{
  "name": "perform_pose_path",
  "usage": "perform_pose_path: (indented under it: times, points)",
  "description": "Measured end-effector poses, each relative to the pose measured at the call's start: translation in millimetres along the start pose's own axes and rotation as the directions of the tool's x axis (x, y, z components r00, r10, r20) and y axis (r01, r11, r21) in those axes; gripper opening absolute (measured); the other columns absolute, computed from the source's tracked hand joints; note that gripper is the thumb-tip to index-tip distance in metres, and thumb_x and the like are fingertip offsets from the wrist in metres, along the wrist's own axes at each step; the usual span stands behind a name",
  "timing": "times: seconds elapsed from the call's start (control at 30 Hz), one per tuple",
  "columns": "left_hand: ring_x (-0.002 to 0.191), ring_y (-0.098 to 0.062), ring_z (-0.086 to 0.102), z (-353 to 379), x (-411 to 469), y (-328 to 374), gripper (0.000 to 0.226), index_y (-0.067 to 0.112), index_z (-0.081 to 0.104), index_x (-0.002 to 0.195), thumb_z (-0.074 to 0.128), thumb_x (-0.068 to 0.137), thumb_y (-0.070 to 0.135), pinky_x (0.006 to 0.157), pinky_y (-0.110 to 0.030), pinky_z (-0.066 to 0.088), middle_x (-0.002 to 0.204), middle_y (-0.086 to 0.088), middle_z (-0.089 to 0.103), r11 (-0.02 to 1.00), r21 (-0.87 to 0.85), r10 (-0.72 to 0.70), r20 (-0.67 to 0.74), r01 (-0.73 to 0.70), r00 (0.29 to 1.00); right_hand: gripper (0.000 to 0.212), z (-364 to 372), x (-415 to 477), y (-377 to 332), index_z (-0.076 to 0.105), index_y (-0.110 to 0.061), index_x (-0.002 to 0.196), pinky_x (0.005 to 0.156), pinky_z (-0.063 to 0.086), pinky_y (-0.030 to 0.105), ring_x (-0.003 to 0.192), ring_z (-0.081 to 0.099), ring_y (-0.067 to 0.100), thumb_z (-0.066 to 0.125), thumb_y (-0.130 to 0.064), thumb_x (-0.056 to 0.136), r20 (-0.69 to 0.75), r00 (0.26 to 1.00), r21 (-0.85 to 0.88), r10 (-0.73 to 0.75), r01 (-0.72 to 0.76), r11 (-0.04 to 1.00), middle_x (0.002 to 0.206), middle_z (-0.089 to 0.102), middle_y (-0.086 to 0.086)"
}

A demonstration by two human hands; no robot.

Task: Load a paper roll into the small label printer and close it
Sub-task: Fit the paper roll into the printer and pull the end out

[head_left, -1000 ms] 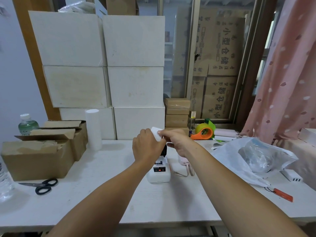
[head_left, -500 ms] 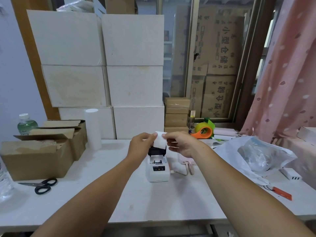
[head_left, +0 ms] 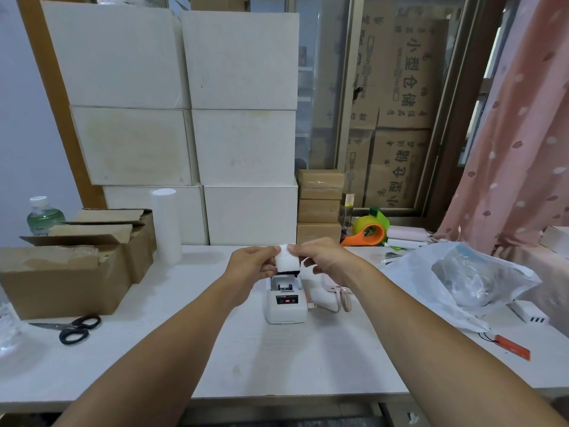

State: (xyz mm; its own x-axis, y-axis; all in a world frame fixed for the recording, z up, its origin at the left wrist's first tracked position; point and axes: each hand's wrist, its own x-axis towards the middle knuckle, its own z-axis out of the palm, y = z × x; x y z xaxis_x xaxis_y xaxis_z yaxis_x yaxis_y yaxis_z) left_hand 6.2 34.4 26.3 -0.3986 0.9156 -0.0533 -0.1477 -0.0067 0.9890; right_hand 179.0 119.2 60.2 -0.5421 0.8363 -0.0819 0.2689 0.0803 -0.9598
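A small white label printer [head_left: 286, 305] stands mid-table with its lid open and its dark paper bay showing. Just above the bay I hold a small white paper roll [head_left: 287, 260] between both hands. My left hand [head_left: 251, 266] pinches the roll's left side. My right hand [head_left: 323, 257] pinches its upper right edge. The roll hangs clear of the bay, a little behind it. The printer's lid is partly hidden behind the roll.
Open cardboard boxes [head_left: 70, 266] and black scissors [head_left: 77, 328] lie at the left. A tall white roll [head_left: 165, 224] stands behind them. A plastic bag [head_left: 455, 278], an orange tape dispenser [head_left: 368, 234] and an orange knife [head_left: 512, 349] are at the right. White boxes stack behind.
My hands have lifted off the printer and spread apart; the printer's open bay now shows, and the white roll is held between both hands above it.
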Motion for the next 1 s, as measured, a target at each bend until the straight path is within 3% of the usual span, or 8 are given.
perform_pose_path:
  times: [0.13,0.27,0.43,0.53,0.6,0.7,0.83,1.0]
  points:
    - [0.079,-0.025,0.071,-1.9,0.0,1.9,0.032,0.000,0.074,0.108,0.077,0.087,0.024,0.093,-0.038,0.060,0.093,-0.017,0.076,0.992,0.010,-0.127,0.018,0.127,0.992,0.036,-1.1,-0.6,6.8,0.080,-0.002,0.103,0.074,0.042,0.032,0.076,0.056,0.014,0.082,-0.033,0.086,0.011,1.000,-0.080,0.020,-0.019,0.997,0.081,0.068,0.000]
    - [0.076,-0.024,0.074,0.3,-0.3,0.2,0.033,-0.002,0.070,0.108,0.076,0.088,0.023,0.080,-0.034,0.061,0.092,-0.016,0.076,0.980,0.026,-0.200,0.025,0.199,0.979,0.031,1.8,1.6,13.8,0.080,-0.002,0.103,0.077,0.043,0.032,0.074,0.059,0.012,0.083,-0.028,0.085,0.017,0.998,-0.058,0.064,-0.063,0.996,0.076,0.069,-0.003]
    - [0.065,-0.023,0.067,4.9,2.9,-1.8,0.037,-0.001,0.073,0.102,0.076,0.089,0.034,0.078,-0.036,0.061,0.086,-0.013,0.074,0.984,0.083,-0.158,-0.015,0.158,0.987,0.016,-0.8,8.2,19.7,0.077,-0.010,0.091,0.069,0.045,0.027,0.064,0.057,0.012,0.087,-0.019,0.082,0.038,0.993,0.107,0.116,-0.119,0.987,0.064,0.067,-0.003]
    - [0.069,-0.024,0.063,-2.0,11.5,-9.2,0.042,0.006,0.076,0.093,0.069,0.089,0.048,0.075,-0.038,0.056,0.094,-0.009,0.078,0.973,0.211,-0.060,-0.171,0.097,0.983,0.018,-1.8,10.7,22.1,0.075,-0.011,0.088,0.066,0.045,0.026,0.063,0.057,0.012,0.088,-0.021,0.081,0.035,0.987,0.155,0.158,-0.161,0.975,0.062,0.067,-0.003]
    - [0.073,-0.024,0.059,-8.3,13.6,-17.9,0.036,0.009,0.071,0.087,0.065,0.091,0.044,0.072,-0.034,0.049,0.093,-0.006,0.073,0.898,0.434,0.033,-0.231,0.072,0.972,0.021,-2.8,11.9,25.2,0.075,-0.010,0.092,0.067,0.043,0.027,0.064,0.057,0.012,0.088,-0.021,0.081,0.032,0.983,0.184,0.179,-0.182,0.966,0.063,0.067,-0.003]
    - [0.070,-0.025,0.051,-8.4,10.0,-29.3,0.033,0.011,0.056,0.079,0.070,0.089,0.039,0.067,-0.033,0.039,0.078,-0.007,0.059,0.712,0.693,0.056,-0.210,0.109,0.976,0.021,-4.2,14.4,32.1,0.074,-0.012,0.090,0.069,0.042,0.029,0.067,0.054,0.013,0.089,-0.022,0.080,0.038,0.976,0.187,0.216,-0.219,0.958,0.063,0.067,-0.004]
    - [0.064,-0.026,0.054,1.7,10.5,-40.1,0.042,0.013,0.050,0.075,0.077,0.078,0.045,0.064,-0.032,0.040,0.074,-0.007,0.058,0.671,0.731,0.007,-0.179,0.129,0.984,0.025,-1.7,18.7,42.0,0.073,-0.014,0.088,0.063,0.039,0.029,0.067,0.049,0.014,0.092,-0.025,0.076,0.049,0.966,0.167,0.252,-0.257,0.952,0.065,0.064,-0.003]
    - [0.054,-0.022,0.054,9.0,13.2,-42.6,0.040,0.013,0.048,0.069,0.073,0.080,0.042,0.055,-0.028,0.041,0.065,-0.003,0.057,0.632,0.765,0.049,-0.200,0.124,0.979,0.026,-3.1,23.2,49.8,0.075,-0.011,0.089,0.057,0.038,0.027,0.065,0.049,0.014,0.093,-0.023,0.074,0.048,0.956,0.179,0.290,-0.294,0.939,0.072,0.064,0.001]
